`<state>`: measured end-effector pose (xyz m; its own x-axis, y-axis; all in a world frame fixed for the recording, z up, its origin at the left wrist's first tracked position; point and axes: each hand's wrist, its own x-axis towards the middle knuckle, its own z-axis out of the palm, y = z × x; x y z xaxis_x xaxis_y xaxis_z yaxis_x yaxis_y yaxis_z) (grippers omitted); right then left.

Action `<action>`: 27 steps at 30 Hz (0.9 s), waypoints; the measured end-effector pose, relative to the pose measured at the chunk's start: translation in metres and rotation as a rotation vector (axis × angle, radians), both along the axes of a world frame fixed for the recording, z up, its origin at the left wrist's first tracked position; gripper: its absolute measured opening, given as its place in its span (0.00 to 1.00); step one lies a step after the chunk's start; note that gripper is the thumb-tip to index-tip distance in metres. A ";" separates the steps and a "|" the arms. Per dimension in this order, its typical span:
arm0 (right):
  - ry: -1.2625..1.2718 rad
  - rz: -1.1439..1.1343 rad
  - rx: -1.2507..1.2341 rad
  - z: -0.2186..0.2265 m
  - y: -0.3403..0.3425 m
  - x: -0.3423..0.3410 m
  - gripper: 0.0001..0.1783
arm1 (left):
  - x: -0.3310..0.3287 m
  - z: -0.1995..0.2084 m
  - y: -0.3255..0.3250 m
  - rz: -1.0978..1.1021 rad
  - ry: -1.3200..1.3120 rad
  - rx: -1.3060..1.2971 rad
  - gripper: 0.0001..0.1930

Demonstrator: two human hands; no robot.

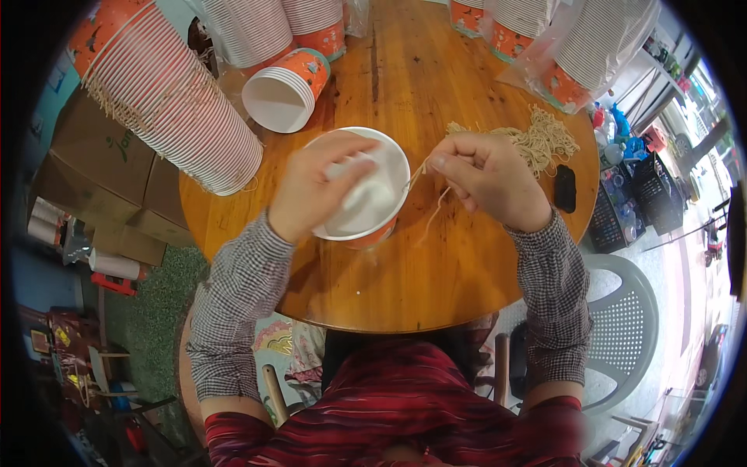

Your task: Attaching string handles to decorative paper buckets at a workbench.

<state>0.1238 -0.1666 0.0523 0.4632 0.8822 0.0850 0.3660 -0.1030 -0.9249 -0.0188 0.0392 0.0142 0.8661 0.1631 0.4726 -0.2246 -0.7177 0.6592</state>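
A paper bucket (395,179) with a white inside and an orange printed outside stands on the table in front of me, its mouth facing up. My left hand (319,183) is over its left side, blurred by motion, with thumb and fingers apart and nothing visible in them. Right of the bucket, my right hand (486,175) pinches a thin tan string (418,177) that reaches the bucket's rim; a loose end hangs below the fingers. Behind that hand lies a tangled heap of the same string (548,140). Whether the string is fixed to the bucket is hard to see.
A tall leaning stack of buckets (179,101) with tan strings on it rises at the left. Several nested buckets (284,93) lie on their side nearby. Bagged stacks (595,54) stand at the back right. A black flat object (565,189) lies near the right edge.
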 end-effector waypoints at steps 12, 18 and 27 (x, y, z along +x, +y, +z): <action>-0.260 -0.007 -0.044 0.021 0.009 -0.003 0.14 | 0.030 -0.006 -0.053 -0.169 0.003 -0.663 0.05; -0.481 0.004 0.021 0.021 0.006 -0.005 0.12 | 0.030 -0.006 -0.056 -0.137 -0.045 -0.622 0.03; -0.582 0.024 0.128 0.013 0.001 -0.006 0.09 | 0.025 -0.006 -0.058 -0.042 -0.044 -0.453 0.03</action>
<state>0.1177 -0.1652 0.0649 0.2885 0.8579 0.4251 0.8176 0.0104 -0.5757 0.0059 -0.0186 0.0085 0.8569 0.3273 0.3982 -0.2823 -0.3485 0.8938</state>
